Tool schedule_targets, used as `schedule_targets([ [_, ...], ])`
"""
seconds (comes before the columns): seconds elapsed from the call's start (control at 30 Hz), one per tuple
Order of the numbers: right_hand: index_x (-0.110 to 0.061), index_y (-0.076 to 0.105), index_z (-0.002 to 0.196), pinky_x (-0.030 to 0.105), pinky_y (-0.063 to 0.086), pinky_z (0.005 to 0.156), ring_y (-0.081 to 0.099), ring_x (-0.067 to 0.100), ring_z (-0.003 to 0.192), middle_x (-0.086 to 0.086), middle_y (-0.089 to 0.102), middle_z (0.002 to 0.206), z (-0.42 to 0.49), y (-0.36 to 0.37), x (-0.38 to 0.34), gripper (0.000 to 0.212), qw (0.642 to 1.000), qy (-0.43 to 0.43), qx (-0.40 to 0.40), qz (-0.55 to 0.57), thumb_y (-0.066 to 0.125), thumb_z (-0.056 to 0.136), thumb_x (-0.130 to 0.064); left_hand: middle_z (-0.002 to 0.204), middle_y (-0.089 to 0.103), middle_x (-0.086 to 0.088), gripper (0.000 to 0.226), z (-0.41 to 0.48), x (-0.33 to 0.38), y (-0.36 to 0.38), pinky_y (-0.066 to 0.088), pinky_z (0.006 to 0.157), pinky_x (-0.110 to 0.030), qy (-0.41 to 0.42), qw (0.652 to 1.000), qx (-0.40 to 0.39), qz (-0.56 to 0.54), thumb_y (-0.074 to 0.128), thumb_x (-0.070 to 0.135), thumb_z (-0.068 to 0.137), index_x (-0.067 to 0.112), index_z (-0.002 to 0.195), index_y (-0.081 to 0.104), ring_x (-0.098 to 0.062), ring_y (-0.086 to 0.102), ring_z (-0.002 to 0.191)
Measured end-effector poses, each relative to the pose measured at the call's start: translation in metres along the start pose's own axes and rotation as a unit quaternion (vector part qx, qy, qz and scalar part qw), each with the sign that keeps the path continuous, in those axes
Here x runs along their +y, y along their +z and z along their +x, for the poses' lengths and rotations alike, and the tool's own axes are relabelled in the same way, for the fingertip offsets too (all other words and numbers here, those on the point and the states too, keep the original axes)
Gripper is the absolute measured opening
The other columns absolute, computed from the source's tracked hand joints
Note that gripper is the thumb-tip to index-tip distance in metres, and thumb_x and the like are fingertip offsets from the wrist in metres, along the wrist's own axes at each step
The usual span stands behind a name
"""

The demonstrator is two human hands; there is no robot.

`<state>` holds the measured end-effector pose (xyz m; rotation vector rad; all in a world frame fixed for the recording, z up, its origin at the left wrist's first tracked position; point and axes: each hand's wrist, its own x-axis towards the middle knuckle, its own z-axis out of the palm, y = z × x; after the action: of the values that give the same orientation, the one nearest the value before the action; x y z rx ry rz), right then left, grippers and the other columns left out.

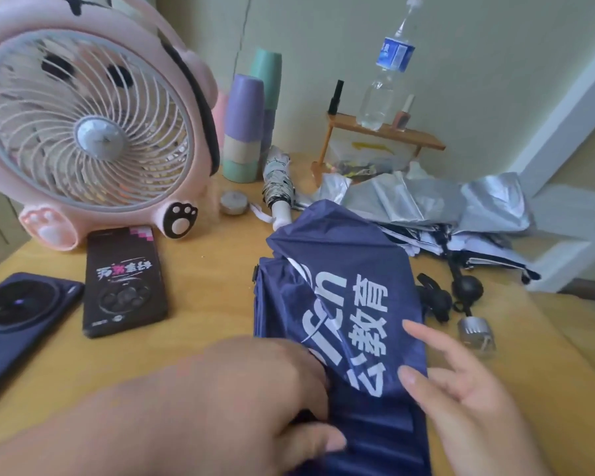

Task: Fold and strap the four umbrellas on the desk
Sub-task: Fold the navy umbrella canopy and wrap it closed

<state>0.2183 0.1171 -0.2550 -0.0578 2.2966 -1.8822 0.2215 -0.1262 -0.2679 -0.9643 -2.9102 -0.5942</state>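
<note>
The navy umbrella (337, 304) lies on the desk (203, 304) straight ahead of me, its long axis running from my lap away toward the far side, the near end passing out of view at the bottom edge. Both hands are at that near end, one on each flank. My left hand (255, 400) is on its left side, fingers curled into the loose cloth and thumb tucked under a fold, so it is gripping the fabric. My right hand (461, 389) is spread flat with straight fingers, the fingertips (409, 376) just touching the right edge of the cloth and holding nothing. I judge the folding will run across the long axis, the left hand gathering pleats toward the right, which steadies them. The silver umbrella (426, 204) sprawls unfolded at the far right, and a rolled umbrella (278, 180) lies well beyond.
</note>
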Motion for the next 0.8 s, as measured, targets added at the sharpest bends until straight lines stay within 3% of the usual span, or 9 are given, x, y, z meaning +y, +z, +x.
schedule_targets([
  [0.1, -0.046, 0.075, 0.105, 0.030, 0.050, 0.068, 0.064, 0.029, 0.066, 0.025, 0.074, 0.079, -0.006, 0.006, 0.006, 0.049, 0.997, -0.037, 0.051, 0.035, 0.067, 0.088, -0.001, 0.071, 0.070, 0.011, 0.039, -0.002, -0.002, -0.036, 0.052, 0.062, -0.025, -0.154, 0.951, 0.221, -0.149, 0.061, 0.059, 0.090, 0.022, 0.077, 0.065, -0.006, 0.066, 0.064],
  [0.2, -0.034, 0.078, 0.107, 0.043, 0.056, 0.088, 0.074, 0.041, 0.091, 0.025, 0.076, 0.088, -0.007, 0.006, 0.009, 0.044, 0.990, -0.054, 0.072, 0.105, 0.073, 0.071, -0.010, 0.065, 0.072, 0.000, 0.021, 0.008, -0.008, -0.042, 0.048, 0.049, -0.024, -0.283, 0.863, 0.275, -0.314, 0.075, 0.040, 0.085, 0.023, 0.084, 0.064, -0.019, 0.070, 0.052],
  [0.3, -0.029, 0.077, 0.115, 0.048, 0.056, 0.093, 0.072, 0.045, 0.098, 0.029, 0.074, 0.091, -0.006, 0.000, 0.011, 0.065, 0.991, -0.057, 0.039, 0.112, 0.091, 0.052, -0.038, 0.061, 0.065, 0.020, 0.021, 0.014, -0.007, -0.034, 0.041, 0.046, -0.012, -0.302, 0.881, 0.221, -0.291, 0.077, 0.044, 0.084, 0.030, 0.095, 0.066, -0.010, 0.067, 0.048],
  [0.37, -0.033, 0.073, 0.122, 0.054, 0.055, 0.097, 0.071, 0.048, 0.094, 0.032, 0.072, 0.085, -0.005, 0.000, 0.013, 0.077, 0.994, -0.051, 0.026, 0.095, 0.094, 0.050, -0.050, 0.062, 0.061, 0.020, 0.023, 0.019, -0.006, -0.029, 0.040, 0.051, -0.009, -0.308, 0.898, 0.204, -0.240, 0.079, 0.046, 0.083, 0.032, 0.094, 0.065, 0.003, 0.061, 0.052],
  [0.5, -0.050, 0.047, 0.141, 0.064, 0.050, 0.094, 0.067, 0.052, 0.089, 0.028, 0.071, 0.080, 0.004, 0.003, 0.022, 0.094, 0.997, -0.027, 0.074, -0.011, 0.081, 0.057, -0.078, 0.070, 0.060, 0.017, 0.019, 0.028, -0.006, -0.020, 0.041, 0.054, -0.009, -0.324, 0.915, 0.181, -0.160, 0.080, 0.037, 0.083, 0.031, 0.083, 0.063, 0.004, 0.058, 0.058],
  [0.6, -0.032, 0.049, 0.142, 0.058, 0.054, 0.093, 0.074, 0.032, 0.090, 0.019, 0.076, 0.085, 0.013, 0.000, 0.022, 0.066, 0.996, -0.013, 0.074, -0.056, 0.072, 0.085, -0.055, 0.067, 0.067, 0.012, 0.016, 0.031, -0.006, -0.018, 0.043, 0.048, -0.013, -0.339, 0.902, 0.185, -0.191, 0.080, 0.030, 0.084, 0.030, 0.089, 0.065, -0.002, 0.062, 0.044],
  [0.7, -0.020, 0.072, 0.109, 0.060, 0.056, 0.084, 0.072, 0.039, 0.087, 0.013, 0.077, 0.085, 0.018, -0.003, 0.023, 0.036, 0.997, -0.014, 0.048, -0.062, 0.067, 0.087, -0.048, 0.067, 0.071, 0.006, 0.022, 0.031, -0.008, -0.016, 0.057, 0.057, -0.032, -0.356, 0.879, 0.198, -0.248, 0.084, 0.023, 0.080, 0.027, 0.090, 0.065, -0.018, 0.070, 0.048],
  [0.77, -0.025, 0.070, 0.104, 0.048, 0.056, 0.064, 0.067, 0.035, 0.064, 0.011, 0.074, 0.072, 0.015, -0.006, 0.023, 0.016, 0.997, -0.030, 0.052, -0.050, 0.066, 0.092, -0.036, 0.065, 0.071, 0.004, 0.028, 0.030, -0.008, -0.015, 0.062, 0.073, -0.042, -0.355, 0.865, 0.206, -0.288, 0.090, 0.024, 0.073, 0.027, 0.088, 0.066, -0.020, 0.071, 0.049],
  [0.8, -0.031, 0.065, 0.107, 0.036, 0.047, 0.054, 0.057, 0.024, 0.051, 0.008, 0.068, 0.063, 0.012, -0.008, 0.024, 0.012, 0.998, -0.037, 0.048, -0.035, 0.066, 0.096, -0.027, 0.064, 0.071, 0.000, 0.035, 0.030, -0.007, -0.016, 0.062, 0.080, -0.047, -0.351, 0.859, 0.208, -0.310, 0.094, 0.033, 0.065, 0.028, 0.086, 0.067, -0.022, 0.071, 0.050],
])
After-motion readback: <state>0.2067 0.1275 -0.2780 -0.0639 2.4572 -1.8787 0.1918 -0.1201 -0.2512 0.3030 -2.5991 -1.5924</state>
